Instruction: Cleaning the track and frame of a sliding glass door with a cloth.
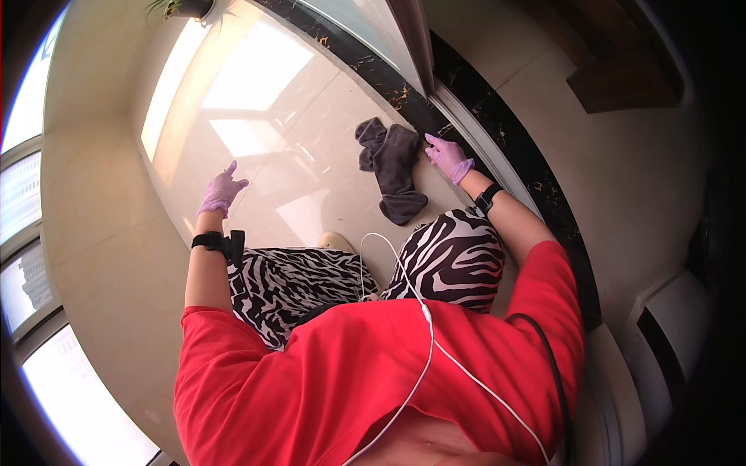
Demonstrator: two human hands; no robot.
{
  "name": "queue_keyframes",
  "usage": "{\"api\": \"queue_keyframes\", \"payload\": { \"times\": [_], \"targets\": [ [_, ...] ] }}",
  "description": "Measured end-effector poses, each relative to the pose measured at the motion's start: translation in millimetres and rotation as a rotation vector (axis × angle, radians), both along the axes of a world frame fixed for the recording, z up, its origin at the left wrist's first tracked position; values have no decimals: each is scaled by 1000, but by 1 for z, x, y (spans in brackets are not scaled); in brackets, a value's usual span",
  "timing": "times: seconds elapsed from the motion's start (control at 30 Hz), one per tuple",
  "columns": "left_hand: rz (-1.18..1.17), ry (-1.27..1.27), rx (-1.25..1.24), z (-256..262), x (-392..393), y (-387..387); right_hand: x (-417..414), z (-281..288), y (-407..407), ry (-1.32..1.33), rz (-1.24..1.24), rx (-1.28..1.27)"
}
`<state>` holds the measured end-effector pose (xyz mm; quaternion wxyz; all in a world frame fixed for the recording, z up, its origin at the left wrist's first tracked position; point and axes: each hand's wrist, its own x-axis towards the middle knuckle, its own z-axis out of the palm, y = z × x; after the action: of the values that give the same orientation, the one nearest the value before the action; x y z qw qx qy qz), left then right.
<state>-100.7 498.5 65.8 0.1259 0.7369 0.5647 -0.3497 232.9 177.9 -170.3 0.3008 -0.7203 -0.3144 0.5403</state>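
Note:
A dark grey cloth (397, 166) lies crumpled on the pale, glossy tile floor (326, 134) before me. Just right of the cloth, close to the dark stone threshold, is my right hand (447, 157) in a thin pink-purple glove, its fingers partly bent and holding nothing that I can see. My left hand (222, 189), gloved alike, hovers well to the left of the cloth, thumb and a finger spread apart, with nothing in it. Each wrist bears a black strap; a small black device sits on the left one.
A black marble threshold (402, 93) with a metal door track (486, 143) curves along the right. A glass sliding door (379, 35) stands at the top. Beyond the track is a dark wooden piece of furniture (623, 84). A potted plant (192, 7) is at the top left. White cables hang over my front.

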Motion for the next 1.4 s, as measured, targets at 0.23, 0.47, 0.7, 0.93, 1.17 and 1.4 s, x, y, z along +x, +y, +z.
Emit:
{"api": "queue_keyframes", "payload": {
  "times": [0.23, 0.47, 0.7, 0.93, 1.17, 1.4],
  "targets": [
    [81, -631, -653, -145, 129, -153, -12, -18, 3, 583, 146, 138],
    [103, -574, -800, -168, 169, -196, 19, 19, -10, 450, -13, 243],
    [717, -959, -1344, -118, 195, -189, -3, 9, -10, 122, 458, 534],
    [792, -1240, -1096, -101, 198, -152, 33, 68, -14, 862, -184, 280],
    [618, -1080, -816, -108, 193, -171, 53, 36, 19, 155, -602, 289],
    [691, -1003, -896, -86, 163, -180, 23, -1, 37, -221, -891, -84]
  ]
}}
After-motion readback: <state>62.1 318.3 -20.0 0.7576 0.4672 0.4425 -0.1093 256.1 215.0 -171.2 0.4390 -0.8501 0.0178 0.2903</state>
